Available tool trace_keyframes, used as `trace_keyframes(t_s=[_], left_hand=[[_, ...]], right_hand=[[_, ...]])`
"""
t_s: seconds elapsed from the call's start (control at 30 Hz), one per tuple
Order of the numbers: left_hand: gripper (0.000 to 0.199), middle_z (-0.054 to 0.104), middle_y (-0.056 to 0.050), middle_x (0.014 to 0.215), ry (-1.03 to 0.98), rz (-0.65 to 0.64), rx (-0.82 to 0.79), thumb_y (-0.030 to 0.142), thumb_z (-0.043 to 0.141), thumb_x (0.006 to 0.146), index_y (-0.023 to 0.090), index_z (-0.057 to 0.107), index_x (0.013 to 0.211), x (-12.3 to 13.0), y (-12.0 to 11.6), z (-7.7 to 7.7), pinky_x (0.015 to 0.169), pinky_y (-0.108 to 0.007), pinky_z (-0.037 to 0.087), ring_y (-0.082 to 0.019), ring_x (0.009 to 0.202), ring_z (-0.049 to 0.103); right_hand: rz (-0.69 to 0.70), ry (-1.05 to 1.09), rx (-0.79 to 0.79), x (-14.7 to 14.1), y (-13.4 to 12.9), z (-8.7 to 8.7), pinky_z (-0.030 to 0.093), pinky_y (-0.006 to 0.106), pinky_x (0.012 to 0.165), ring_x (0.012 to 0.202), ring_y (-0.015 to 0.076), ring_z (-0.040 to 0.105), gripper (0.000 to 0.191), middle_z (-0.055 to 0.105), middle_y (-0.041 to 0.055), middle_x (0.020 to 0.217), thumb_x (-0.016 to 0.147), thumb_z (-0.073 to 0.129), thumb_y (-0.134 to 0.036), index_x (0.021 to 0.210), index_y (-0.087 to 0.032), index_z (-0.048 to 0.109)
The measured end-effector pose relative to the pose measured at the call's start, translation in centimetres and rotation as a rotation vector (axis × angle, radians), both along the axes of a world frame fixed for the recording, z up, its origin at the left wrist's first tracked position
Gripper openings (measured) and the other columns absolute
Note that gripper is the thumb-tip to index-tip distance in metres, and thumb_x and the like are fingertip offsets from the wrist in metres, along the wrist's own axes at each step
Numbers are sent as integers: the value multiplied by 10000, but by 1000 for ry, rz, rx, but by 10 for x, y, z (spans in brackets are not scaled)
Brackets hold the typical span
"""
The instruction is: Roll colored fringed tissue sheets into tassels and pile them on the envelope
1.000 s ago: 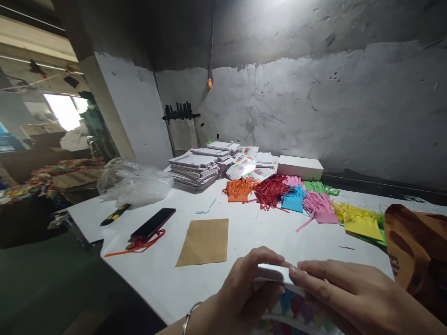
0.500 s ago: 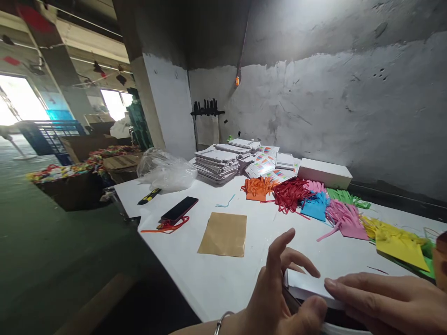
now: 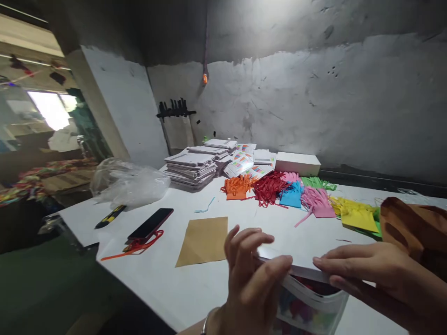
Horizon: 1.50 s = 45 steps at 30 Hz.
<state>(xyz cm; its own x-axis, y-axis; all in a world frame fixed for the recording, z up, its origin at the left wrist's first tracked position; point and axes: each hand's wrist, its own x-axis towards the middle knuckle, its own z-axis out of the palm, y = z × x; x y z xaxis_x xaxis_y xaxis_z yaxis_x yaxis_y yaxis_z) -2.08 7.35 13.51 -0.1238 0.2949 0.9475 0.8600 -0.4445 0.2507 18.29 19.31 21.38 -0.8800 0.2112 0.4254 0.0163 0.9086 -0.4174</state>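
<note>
A white box (image 3: 310, 312) with a colourful printed side stands at the bottom right, its top partly open. A narrow gap below its white flap (image 3: 302, 271) shows something dark red inside. My left hand (image 3: 249, 274), a bracelet on its wrist, is curled round the left end of the flap, thumb along the front edge. On the flap's right end rest the fingertips of my right hand (image 3: 377, 274), with the thumb underneath. A brown paper sheet (image 3: 204, 239) lies left of my left hand.
Bundles of cut paper strips in orange (image 3: 237, 187), red (image 3: 270, 188) and other colours line the back right. Behind them are stacked white cards (image 3: 192, 170) and a long white box (image 3: 297, 164). A phone (image 3: 152, 224), knife (image 3: 110, 217) and plastic bag (image 3: 129, 184) lie left; brown material (image 3: 412, 228) is right.
The view has turned right, bringing the brown material further into sight. The box has come up into view, showing its printed side. My left fingers have curled in around the flap.
</note>
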Motion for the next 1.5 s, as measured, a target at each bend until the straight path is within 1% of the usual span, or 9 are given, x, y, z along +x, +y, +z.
trace_keyframes(t_s=[0.1, 0.17, 0.27, 0.4, 0.57, 0.8, 1.03, 1.27, 1.5], left_hand=[[258, 659, -38, 917, 189, 81, 167, 244, 558, 991, 202, 717, 792, 18, 7, 8, 1115, -589, 295, -236, 974, 592], [238, 660, 7, 787, 227, 3, 211, 193, 595, 963, 189, 694, 747, 29, 12, 13, 1084, -493, 338, -175, 830, 588], [151, 693, 11, 771, 307, -84, 114, 93, 625, 918, 168, 710, 818, 34, 13, 17, 962, -385, 405, -150, 784, 583], [228, 715, -53, 844, 351, -98, 15, 135, 515, 994, 139, 718, 890, 28, 11, 19, 901, -406, 387, -185, 822, 566], [267, 698, -29, 782, 379, -125, 11, 182, 482, 1022, 169, 694, 861, 25, 15, 19, 868, -388, 369, -187, 795, 533], [246, 705, -28, 794, 350, -228, 57, 153, 499, 1001, 174, 716, 885, 27, 26, 15, 893, -380, 396, -185, 821, 562], [187, 726, -8, 781, 433, -215, 42, 118, 581, 971, 166, 738, 881, 25, 18, 30, 861, -345, 422, -161, 785, 598], [123, 729, 26, 762, 462, -148, 7, 102, 637, 930, 181, 720, 885, 25, 11, 26, 918, -358, 421, -138, 742, 633], [160, 723, 46, 717, 414, -173, 22, 30, 678, 880, 175, 710, 822, 32, 8, 29, 796, -320, 439, -123, 694, 634]], right_hand=[[55, -114, -81, 1, -3, 3, 510, 191, 636, 705, 128, 689, 267, 736, 51, 846, 1035, 522, -304, 1184, -260, 739], [58, -109, -114, -1, -4, 3, 481, 198, 621, 684, 124, 662, 271, 719, 50, 816, 1039, 521, -338, 1119, -230, 756], [72, -104, -139, -1, -2, 3, 467, 214, 652, 714, 127, 645, 298, 711, 62, 841, 1042, 514, -365, 1060, -200, 762], [125, -146, -198, 3, 2, 9, 444, 212, 685, 730, 111, 605, 311, 683, 48, 847, 1059, 470, -330, 1097, -180, 739], [198, -166, -233, 8, 4, 13, 449, 217, 734, 793, 118, 600, 301, 675, 62, 934, 1056, 446, -255, 1204, -175, 695], [175, -120, -188, 6, 3, 9, 457, 219, 738, 797, 122, 615, 301, 692, 80, 952, 1044, 458, -243, 1184, -154, 709], [150, -104, -112, 7, 2, 3, 461, 215, 731, 797, 122, 624, 301, 698, 80, 991, 1011, 491, -203, 1236, -196, 691], [119, -110, -142, 10, -6, 1, 460, 218, 765, 866, 128, 613, 318, 683, 94, 1046, 1041, 451, -234, 1282, -190, 654], [137, -102, -139, 10, -7, -3, 453, 207, 737, 829, 116, 612, 299, 687, 77, 1036, 1034, 473, -238, 1265, -225, 662]])
